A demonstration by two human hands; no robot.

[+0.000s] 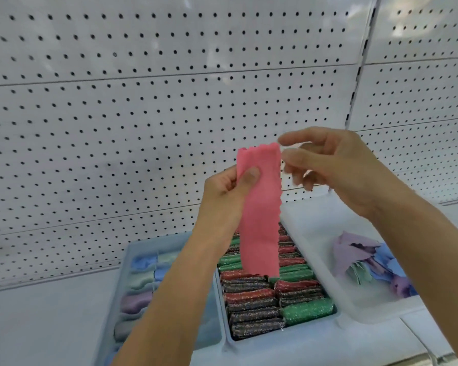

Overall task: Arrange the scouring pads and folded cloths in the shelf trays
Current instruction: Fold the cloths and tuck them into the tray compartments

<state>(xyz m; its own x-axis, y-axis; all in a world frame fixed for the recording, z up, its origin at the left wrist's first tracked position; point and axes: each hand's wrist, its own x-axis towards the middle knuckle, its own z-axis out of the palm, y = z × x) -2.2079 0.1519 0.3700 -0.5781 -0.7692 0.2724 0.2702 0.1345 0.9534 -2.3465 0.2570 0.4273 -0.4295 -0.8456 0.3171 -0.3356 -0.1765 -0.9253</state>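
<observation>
Your left hand (222,188) pinched a pink cloth (259,212) near its top, strip hanging above the pads tray (280,339); your right hand (336,165) hovered just beside its top edge, fingers loosely spread, holding nothing. Pads (265,294) looked fully packed and folded cloths (140,286) filled the left tray (127,260). Loose cloths (368,262) in the clear bin (328,281) still needed folding, so roughly midway.

**One head-worn view, facing forward and down**

Seen from head height, close to the white shelf (37,313), looking forward and slightly down. Wide angle, with lines bending near the edges. White perforated metal back panel (143,101) filling the upper half, quite near. Pale blue plastic trays (280,339) low in the frame. No second view to share anything with.
</observation>
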